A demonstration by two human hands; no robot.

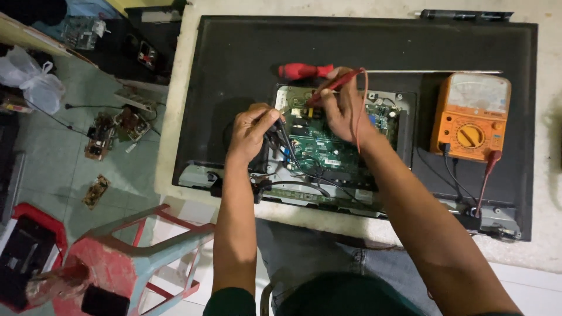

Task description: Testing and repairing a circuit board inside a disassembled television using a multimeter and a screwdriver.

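- The step in hand looks like electrical probing: both meter leads are being set on the green circuit board (328,146) that sits exposed in the back of a flat black television panel (246,52) lying face down on a pale work surface (550,117).
- The left hand (253,130) is clenched around the black probe (280,130), thumb and fingers pinched on its body, tip angled down and to the right toward the board's left edge.
- The right hand (345,111) grasps the red probe (333,85) like a pen, tip pointing down-left at the upper left part of the board; its red lead loops over the back of the hand.
- Both forearms come up from the bottom of the view and converge over the board, wrists bent slightly inward, elbows well apart.
- The orange analogue multimeter (472,114) rests on the panel to the right of the board, with black and red leads plugged in at its lower edge.
- A red-handled screwdriver (304,71) lies on the panel just above the board, its long shaft running right.
- As a judgement, the next move calls for holding both tips steady on their contact points while glancing right to the meter's dial; a slip could bridge neighbouring contacts.
- A red and grey plastic stool (140,246) stands at lower left, and 2 or more loose circuit boards (105,134) lie on the floor.
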